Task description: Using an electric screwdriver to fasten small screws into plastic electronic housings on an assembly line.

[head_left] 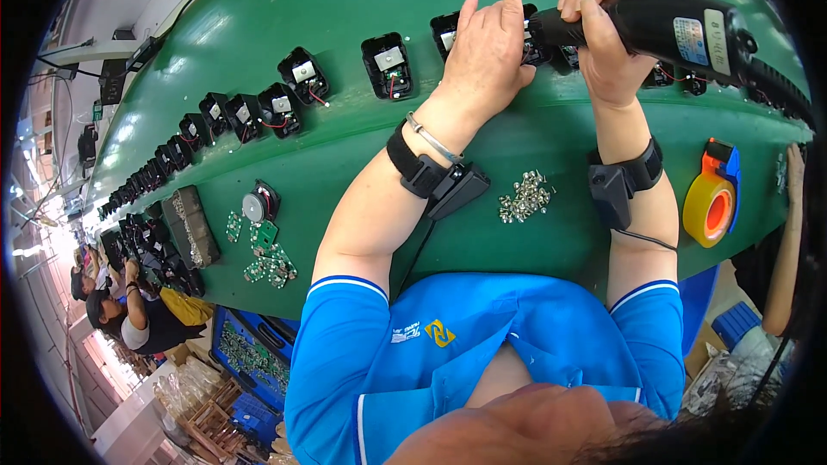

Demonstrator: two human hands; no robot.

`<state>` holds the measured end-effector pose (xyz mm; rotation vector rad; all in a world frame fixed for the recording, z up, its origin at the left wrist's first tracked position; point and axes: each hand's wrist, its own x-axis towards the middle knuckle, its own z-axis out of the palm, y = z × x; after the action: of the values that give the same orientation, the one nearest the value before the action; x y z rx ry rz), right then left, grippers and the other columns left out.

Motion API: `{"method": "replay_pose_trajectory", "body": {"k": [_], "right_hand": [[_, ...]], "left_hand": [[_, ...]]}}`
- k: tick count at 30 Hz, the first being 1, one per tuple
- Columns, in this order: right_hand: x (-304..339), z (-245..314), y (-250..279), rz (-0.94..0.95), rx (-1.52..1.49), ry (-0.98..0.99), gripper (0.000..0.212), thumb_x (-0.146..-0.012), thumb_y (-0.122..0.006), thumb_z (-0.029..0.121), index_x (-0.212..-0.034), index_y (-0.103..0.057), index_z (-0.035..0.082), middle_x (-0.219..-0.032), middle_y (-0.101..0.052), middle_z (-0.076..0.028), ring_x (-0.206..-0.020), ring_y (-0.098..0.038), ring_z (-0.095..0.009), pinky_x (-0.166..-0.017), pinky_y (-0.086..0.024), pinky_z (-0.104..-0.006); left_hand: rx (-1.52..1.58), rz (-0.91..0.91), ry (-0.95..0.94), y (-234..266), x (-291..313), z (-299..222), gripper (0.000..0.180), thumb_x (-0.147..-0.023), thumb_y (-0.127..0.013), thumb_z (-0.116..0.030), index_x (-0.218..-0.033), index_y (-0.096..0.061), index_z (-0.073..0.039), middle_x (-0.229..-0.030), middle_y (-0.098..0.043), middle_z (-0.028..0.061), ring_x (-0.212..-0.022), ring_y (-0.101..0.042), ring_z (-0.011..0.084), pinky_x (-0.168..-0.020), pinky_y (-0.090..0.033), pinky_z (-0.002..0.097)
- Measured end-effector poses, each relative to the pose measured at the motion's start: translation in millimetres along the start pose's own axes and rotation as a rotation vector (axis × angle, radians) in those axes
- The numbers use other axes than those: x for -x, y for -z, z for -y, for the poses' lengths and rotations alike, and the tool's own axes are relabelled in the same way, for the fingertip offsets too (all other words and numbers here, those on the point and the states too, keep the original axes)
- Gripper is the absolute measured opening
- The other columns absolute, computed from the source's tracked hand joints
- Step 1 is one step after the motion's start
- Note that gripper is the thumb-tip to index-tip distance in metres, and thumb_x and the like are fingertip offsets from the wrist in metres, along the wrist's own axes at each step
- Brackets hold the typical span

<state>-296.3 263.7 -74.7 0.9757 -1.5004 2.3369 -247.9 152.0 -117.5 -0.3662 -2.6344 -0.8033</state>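
Note:
My right hand (607, 43) is wrapped around a black electric screwdriver (668, 30) with a ribbed cable sleeve at its back end. The tool lies almost level, its tip pointing left into a black plastic housing (538, 50). Beside that tip, my left hand (491, 56) rests over the housings with fingers stretched out and apart. Under its fingers, another black housing (444, 30) with a pale block inside is partly hidden. To the left sits an open black housing (388, 67) with a white block and a red wire. Whether the tip touches a screw is hidden.
A line of black housings (280, 109) runs left along the green table (362, 172). Nearer me lie a pile of screws (525, 196), a tape dispenser (711, 202), small green circuit boards (270, 265), a round speaker (258, 204) and a long grey box (191, 226). Other people (129, 319) sit at left.

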Motion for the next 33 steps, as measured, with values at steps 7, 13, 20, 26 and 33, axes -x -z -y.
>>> {"method": "replay_pose_trajectory", "body": {"k": [7,13,20,26,33], "right_hand": [[-3.4,9.8,-2.1,-0.109,0.073,-0.068,0.028,-0.069,-0.042,-0.008,-0.095,-0.039,0.001,-0.067,-0.047,-0.008,-0.058,-0.046,-0.017,-0.064,-0.038,-0.035],[-9.3,72.2,24.8,-0.177,-0.25,-0.07,0.025,-0.072,-0.038,0.002,-0.097,-0.042,0.006,-0.069,-0.048,-0.007,-0.063,-0.042,-0.018,-0.071,-0.03,-0.0357],[19.9,116.5,56.1,-0.312,-0.123,-0.175,0.031,-0.07,-0.041,0.01,-0.102,-0.039,0.006,-0.071,-0.044,-0.005,-0.064,-0.038,-0.015,-0.066,-0.03,-0.0323],[21.5,112.0,53.2,-0.311,-0.111,-0.168,0.032,-0.07,-0.042,0.01,-0.101,-0.039,0.007,-0.072,-0.044,-0.004,-0.064,-0.039,-0.015,-0.065,-0.03,-0.0312],[23.1,111.1,54.2,-0.338,-0.145,-0.213,0.031,-0.07,-0.044,0.011,-0.1,-0.039,0.006,-0.07,-0.042,-0.004,-0.063,-0.037,-0.013,-0.064,-0.029,-0.0293]], "left_hand": [[-0.042,0.052,-0.001,-5.8,-9.2,-2.7,0.082,-0.047,-0.069,-0.014,-0.112,-0.025,0.01,-0.084,-0.046,0.0129,-0.082,-0.046,0.0256,-0.088,-0.027,0.0422],[-0.133,0.028,-0.063,22.0,-3.1,-20.0,0.063,-0.047,-0.07,-0.019,-0.101,-0.042,-0.001,-0.088,-0.046,0.012,-0.09,-0.043,0.0271,-0.087,-0.026,0.0442],[0.279,0.457,-0.245,25.3,44.2,-93.8,0.023,-0.049,-0.066,-0.022,-0.062,-0.056,-0.006,-0.07,-0.047,0.0063,-0.08,-0.042,0.0222,-0.083,-0.029,0.0363],[0.14,0.402,-0.199,7.8,49.0,-98.9,0.012,-0.056,-0.059,-0.015,-0.059,-0.054,-0.005,-0.068,-0.047,0.0071,-0.077,-0.043,0.0215,-0.078,-0.031,0.0343],[0.231,0.339,-0.217,4.8,49.8,-92.5,0.011,-0.059,-0.059,-0.008,-0.068,-0.053,-0.006,-0.069,-0.05,0.0055,-0.073,-0.047,0.0219,-0.07,-0.037,0.0327]]}}
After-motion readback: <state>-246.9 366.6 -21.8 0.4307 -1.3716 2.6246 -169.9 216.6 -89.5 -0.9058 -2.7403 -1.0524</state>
